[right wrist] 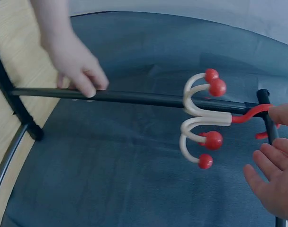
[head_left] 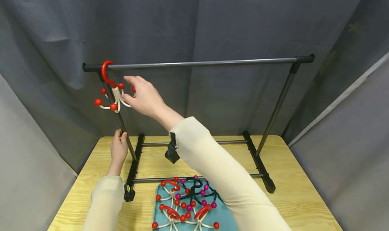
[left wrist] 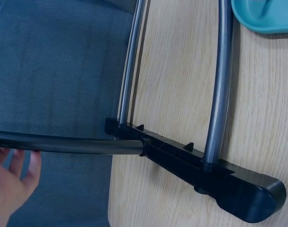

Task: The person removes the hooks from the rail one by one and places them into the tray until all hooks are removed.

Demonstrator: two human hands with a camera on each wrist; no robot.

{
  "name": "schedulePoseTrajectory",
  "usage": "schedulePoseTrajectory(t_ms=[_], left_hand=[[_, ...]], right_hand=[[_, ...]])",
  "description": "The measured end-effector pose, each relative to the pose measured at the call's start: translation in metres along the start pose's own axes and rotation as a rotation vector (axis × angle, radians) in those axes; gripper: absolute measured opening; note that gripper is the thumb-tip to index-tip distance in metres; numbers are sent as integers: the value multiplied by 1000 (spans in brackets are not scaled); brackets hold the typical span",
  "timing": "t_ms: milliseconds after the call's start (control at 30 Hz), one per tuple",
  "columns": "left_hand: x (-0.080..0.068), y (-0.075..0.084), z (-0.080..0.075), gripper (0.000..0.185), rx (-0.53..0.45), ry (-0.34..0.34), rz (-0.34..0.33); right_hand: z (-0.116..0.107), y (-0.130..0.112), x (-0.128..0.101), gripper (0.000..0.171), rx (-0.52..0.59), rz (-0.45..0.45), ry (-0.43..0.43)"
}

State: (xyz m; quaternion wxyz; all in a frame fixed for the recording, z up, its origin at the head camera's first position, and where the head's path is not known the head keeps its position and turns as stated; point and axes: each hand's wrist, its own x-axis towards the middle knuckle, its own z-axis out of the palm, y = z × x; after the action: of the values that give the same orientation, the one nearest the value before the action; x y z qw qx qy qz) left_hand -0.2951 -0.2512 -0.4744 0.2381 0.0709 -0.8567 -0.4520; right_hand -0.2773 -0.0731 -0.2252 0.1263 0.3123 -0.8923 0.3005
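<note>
Item: multi-hook hanger [head_left: 112,94], white curved arms tipped with glossy red balls, red plastic top hook looped over the dark metal top rail [head_left: 197,64] at its 9 o'clock end, hard against the left upright [head_left: 120,121].

Right hand [head_left: 145,96]: at 3 o'clock of the hanger, fingers loosely spread, thumb and fingertips touching the white arms. The right wrist view shows the palm open and the fingers apart, not clamped round anything.

Left hand [head_left: 118,149]: low on the left upright, fingers curled round the smooth tube, just above the black plastic foot [head_left: 132,170].

Rack: tubular steel, matte black joints and feet; top rail bare from the hanger out to its 3 o'clock end.

Table [head_left: 304,190]: pale wood-grain top; its edges run close to the grey fabric backdrop [head_left: 212,21], folded and soft, on three sides.

Tray [head_left: 159,204]: teal, rounded rim, at 6 o'clock, holding a tangle of further hangers [head_left: 185,204], white and black arms, red and magenta balls.
</note>
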Motion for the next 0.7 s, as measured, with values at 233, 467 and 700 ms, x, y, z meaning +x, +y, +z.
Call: schedulePoseTrajectory(t_ms=[233, 467, 700], left_hand=[[1, 2, -2, 38, -7, 6, 17], [0, -4, -5, 39, 2, 5, -26], [3, -6, -5, 35, 23, 35, 6]], right_hand=[[-1, -12, 17, 50, 258, 66, 24], [14, -25, 23, 52, 395, 79, -40], [28, -33, 34, 48, 524, 149, -19]])
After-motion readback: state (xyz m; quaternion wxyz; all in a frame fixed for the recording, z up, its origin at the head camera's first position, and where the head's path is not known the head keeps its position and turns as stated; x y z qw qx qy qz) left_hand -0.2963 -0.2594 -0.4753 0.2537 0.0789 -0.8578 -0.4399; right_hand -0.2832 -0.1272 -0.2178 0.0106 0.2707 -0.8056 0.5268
